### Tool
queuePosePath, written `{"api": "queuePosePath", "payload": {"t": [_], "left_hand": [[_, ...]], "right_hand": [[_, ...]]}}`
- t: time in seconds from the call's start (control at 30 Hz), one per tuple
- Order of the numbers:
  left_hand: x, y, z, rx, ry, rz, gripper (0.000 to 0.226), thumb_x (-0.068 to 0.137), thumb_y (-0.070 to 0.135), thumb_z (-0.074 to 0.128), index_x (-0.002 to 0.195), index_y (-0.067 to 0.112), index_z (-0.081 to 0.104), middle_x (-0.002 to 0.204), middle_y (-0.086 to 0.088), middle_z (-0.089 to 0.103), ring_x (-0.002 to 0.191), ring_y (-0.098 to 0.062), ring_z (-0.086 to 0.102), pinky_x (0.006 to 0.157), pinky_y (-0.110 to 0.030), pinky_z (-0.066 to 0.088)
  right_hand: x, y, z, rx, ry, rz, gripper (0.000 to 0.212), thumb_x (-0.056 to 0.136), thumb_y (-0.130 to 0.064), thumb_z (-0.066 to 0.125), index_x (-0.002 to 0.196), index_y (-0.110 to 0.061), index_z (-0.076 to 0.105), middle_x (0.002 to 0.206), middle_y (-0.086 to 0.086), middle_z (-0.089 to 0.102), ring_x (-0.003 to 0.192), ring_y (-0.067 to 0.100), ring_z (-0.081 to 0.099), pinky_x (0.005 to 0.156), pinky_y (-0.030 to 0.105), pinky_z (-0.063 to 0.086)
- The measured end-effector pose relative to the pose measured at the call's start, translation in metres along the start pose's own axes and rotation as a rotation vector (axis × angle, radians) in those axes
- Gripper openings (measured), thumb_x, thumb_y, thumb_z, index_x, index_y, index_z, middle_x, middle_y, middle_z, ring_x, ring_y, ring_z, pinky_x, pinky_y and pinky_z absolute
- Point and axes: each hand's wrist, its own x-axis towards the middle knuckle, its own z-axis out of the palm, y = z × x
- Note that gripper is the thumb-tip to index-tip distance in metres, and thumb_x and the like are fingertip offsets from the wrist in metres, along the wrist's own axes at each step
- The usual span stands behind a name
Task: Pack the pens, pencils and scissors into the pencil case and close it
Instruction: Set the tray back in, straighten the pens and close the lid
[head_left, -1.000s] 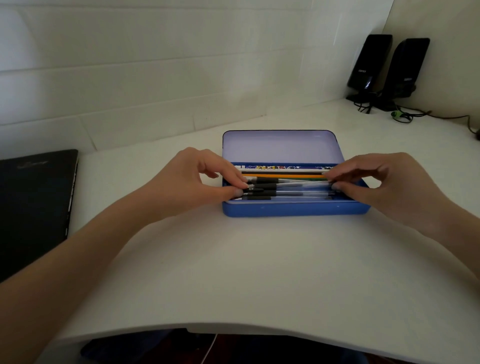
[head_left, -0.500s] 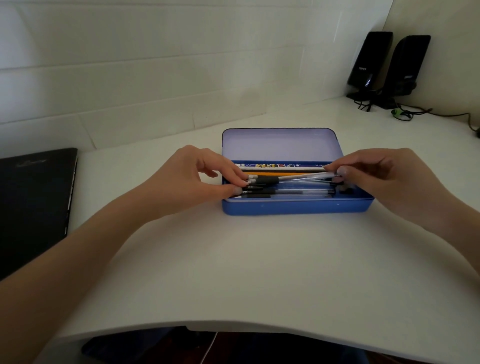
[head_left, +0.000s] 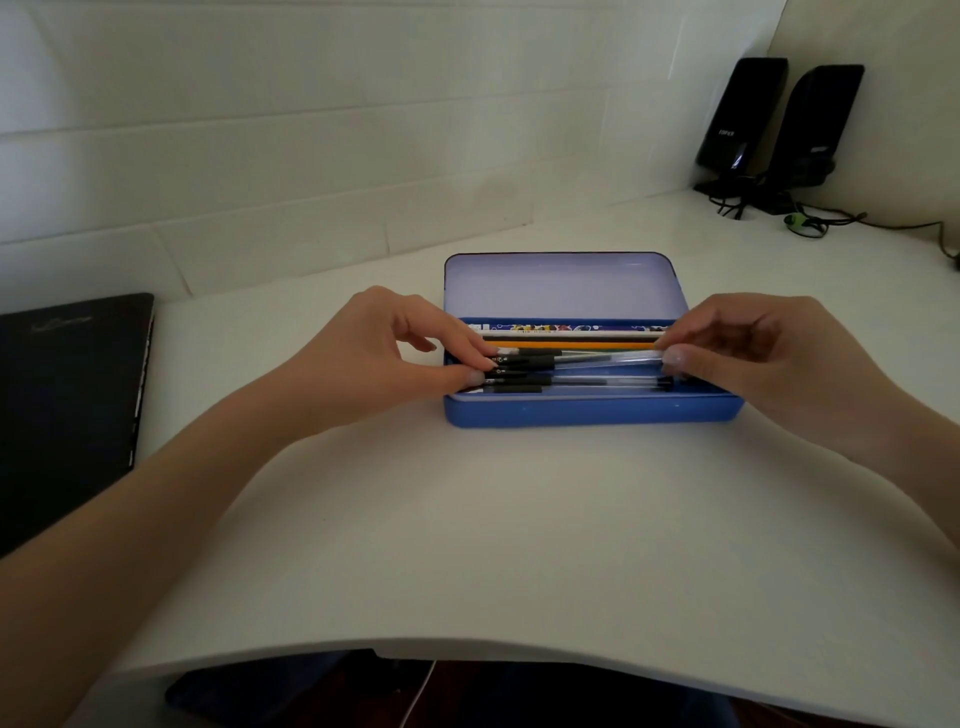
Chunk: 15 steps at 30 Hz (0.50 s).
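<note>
Both hands work inside one open pencil case (head_left: 592, 413) on the white bench (head_left: 467, 519): the left hand (head_left: 384, 358) pinches the black-gripped ends of clear pens (head_left: 524, 364) between thumb and curled fingers, and the right hand (head_left: 753, 353) pinches the other end of one clear pen. Several pens, too overlapped to count, lie lengthwise in the blue tray before an orange pencil (head_left: 571, 344), its lilac lid (head_left: 563, 286) raised behind. Two black speakers (head_left: 779, 119) stand at the far right; one black folder (head_left: 67, 405) lies left.

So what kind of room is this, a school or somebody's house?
Probably a home desk or study corner. A white desk stands against a tiled wall, with two black computer speakers in the corner, a closed black laptop on the left and a blue pencil case in the middle.
</note>
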Motion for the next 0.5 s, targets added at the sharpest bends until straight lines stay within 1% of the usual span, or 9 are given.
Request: {"api": "queuePosePath", "payload": {"t": [0.13, 0.2, 0.27, 0.33, 0.43, 0.5], "left_hand": [[0.0, 0.0, -0.001, 0.003, 0.001, 0.001, 0.013, 0.069, 0.016, 0.079, 0.076, 0.027, 0.076, 0.09, 0.019, 0.073, 0.089, 0.0, 0.066, 0.088, -0.029, 0.048], [0.0, 0.001, -0.001, -0.001, 0.003, -0.006, 0.015, 0.07, 0.013, 0.079, 0.076, 0.026, 0.076, 0.091, 0.019, 0.073, 0.089, 0.0, 0.066, 0.088, -0.03, 0.047], [0.0, 0.001, 0.0, -0.002, 0.0, -0.006, 0.016, 0.071, 0.01, 0.079, 0.076, 0.026, 0.076, 0.091, 0.019, 0.073, 0.089, 0.001, 0.066, 0.088, -0.03, 0.047], [0.0, 0.002, -0.001, 0.007, -0.003, -0.003, 0.017, 0.071, 0.01, 0.078, 0.076, 0.026, 0.076, 0.092, 0.019, 0.073, 0.088, 0.001, 0.066, 0.088, -0.03, 0.047], [0.0, 0.002, -0.001, 0.006, -0.002, -0.011, 0.018, 0.072, 0.008, 0.078, 0.076, 0.026, 0.076, 0.091, 0.018, 0.073, 0.089, 0.0, 0.066, 0.088, -0.032, 0.047], [-0.001, 0.002, 0.0, 0.005, -0.005, -0.005, 0.014, 0.07, 0.014, 0.078, 0.076, 0.027, 0.076, 0.091, 0.019, 0.073, 0.089, 0.0, 0.066, 0.088, -0.032, 0.047]], "right_hand": [[0.0, 0.002, 0.0, -0.162, -0.023, -0.056, 0.009, 0.077, -0.017, 0.069, 0.075, -0.026, 0.07, 0.08, -0.01, 0.068, 0.068, 0.005, 0.061, 0.063, 0.007, 0.041], [0.001, 0.004, 0.0, -0.185, -0.027, -0.065, 0.012, 0.079, -0.017, 0.067, 0.077, -0.029, 0.07, 0.083, -0.012, 0.067, 0.072, 0.006, 0.061, 0.065, 0.006, 0.041], [0.002, 0.006, -0.001, -0.155, 0.01, -0.035, 0.014, 0.084, -0.016, 0.063, 0.08, -0.028, 0.071, 0.085, -0.016, 0.068, 0.075, 0.003, 0.063, 0.068, 0.005, 0.043], [0.003, 0.01, -0.001, -0.148, 0.044, -0.014, 0.016, 0.086, -0.015, 0.062, 0.085, -0.027, 0.071, 0.087, -0.017, 0.069, 0.076, 0.004, 0.065, 0.072, 0.007, 0.046], [0.003, 0.012, 0.0, -0.224, 0.014, -0.037, 0.02, 0.083, -0.01, 0.065, 0.088, -0.029, 0.071, 0.091, -0.018, 0.067, 0.082, 0.009, 0.062, 0.075, 0.01, 0.045], [0.003, 0.012, -0.001, -0.255, -0.012, -0.046, 0.022, 0.081, -0.006, 0.067, 0.089, -0.026, 0.071, 0.091, -0.015, 0.066, 0.083, 0.008, 0.061, 0.076, 0.008, 0.044]]}}
